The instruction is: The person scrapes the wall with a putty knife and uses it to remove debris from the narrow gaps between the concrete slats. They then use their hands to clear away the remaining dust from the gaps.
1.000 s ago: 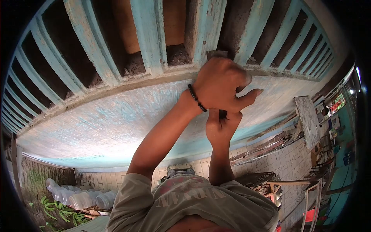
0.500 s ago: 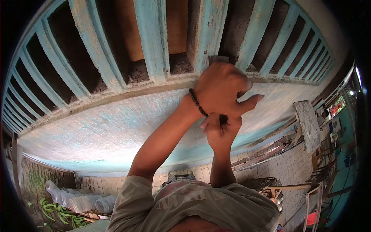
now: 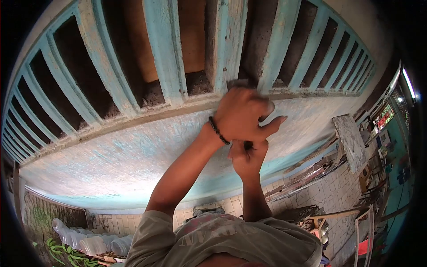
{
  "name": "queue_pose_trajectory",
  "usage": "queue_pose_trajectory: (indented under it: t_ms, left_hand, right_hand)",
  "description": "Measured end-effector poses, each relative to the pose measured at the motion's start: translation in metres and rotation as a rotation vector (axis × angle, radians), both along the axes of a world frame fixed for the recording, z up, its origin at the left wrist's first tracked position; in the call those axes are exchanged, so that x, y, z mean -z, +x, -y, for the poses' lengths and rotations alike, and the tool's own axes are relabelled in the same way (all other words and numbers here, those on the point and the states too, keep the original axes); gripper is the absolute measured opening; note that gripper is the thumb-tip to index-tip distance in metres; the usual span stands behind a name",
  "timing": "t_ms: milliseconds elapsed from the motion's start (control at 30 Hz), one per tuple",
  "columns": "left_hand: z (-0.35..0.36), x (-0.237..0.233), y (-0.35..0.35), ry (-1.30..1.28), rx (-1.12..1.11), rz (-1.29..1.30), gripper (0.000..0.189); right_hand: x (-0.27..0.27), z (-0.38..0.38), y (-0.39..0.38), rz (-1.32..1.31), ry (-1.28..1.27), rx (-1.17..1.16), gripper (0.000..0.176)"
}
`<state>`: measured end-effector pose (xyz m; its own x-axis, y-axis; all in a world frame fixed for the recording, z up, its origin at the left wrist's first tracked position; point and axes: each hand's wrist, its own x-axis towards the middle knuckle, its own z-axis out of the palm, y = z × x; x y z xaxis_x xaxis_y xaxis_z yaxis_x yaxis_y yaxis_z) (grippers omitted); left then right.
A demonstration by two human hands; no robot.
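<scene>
My left hand (image 3: 242, 113), with a black bead bracelet (image 3: 218, 130) on its wrist, is raised against the ledge below the blue slats (image 3: 164, 49). Its fingers curl round a tool, while thumb and forefinger stick out to the right. Beyond the knuckles shows a flat grey blade (image 3: 238, 83), which looks like a scraper, at the foot of a slat. Directly below, my right hand (image 3: 249, 160) is closed in a fist in line with the tool, close under the left palm. The handle is mostly hidden by both hands.
Below the ledge runs a worn white and blue wall (image 3: 120, 147). Clear plastic containers (image 3: 91, 242) stand at the lower left beside green plants (image 3: 66, 251). To the right are a weathered board (image 3: 350, 142), a wooden frame (image 3: 364, 236) and a tiled floor (image 3: 307, 200).
The view has shifted, so slats and hands appear lower and further left. Both hands keep their hold, and the blade stays near the same slat's foot.
</scene>
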<state>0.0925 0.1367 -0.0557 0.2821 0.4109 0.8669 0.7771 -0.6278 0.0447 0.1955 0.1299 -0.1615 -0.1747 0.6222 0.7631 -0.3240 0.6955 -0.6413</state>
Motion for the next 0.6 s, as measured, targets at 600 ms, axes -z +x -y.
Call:
queue_pose_trajectory:
  t_ms: [600]
  left_hand:
    - [-0.004,-0.048,-0.001,0.063,0.110,0.093,0.051]
  right_hand:
    - [-0.062,0.012,-0.002,-0.014,-0.087,-0.032,0.006]
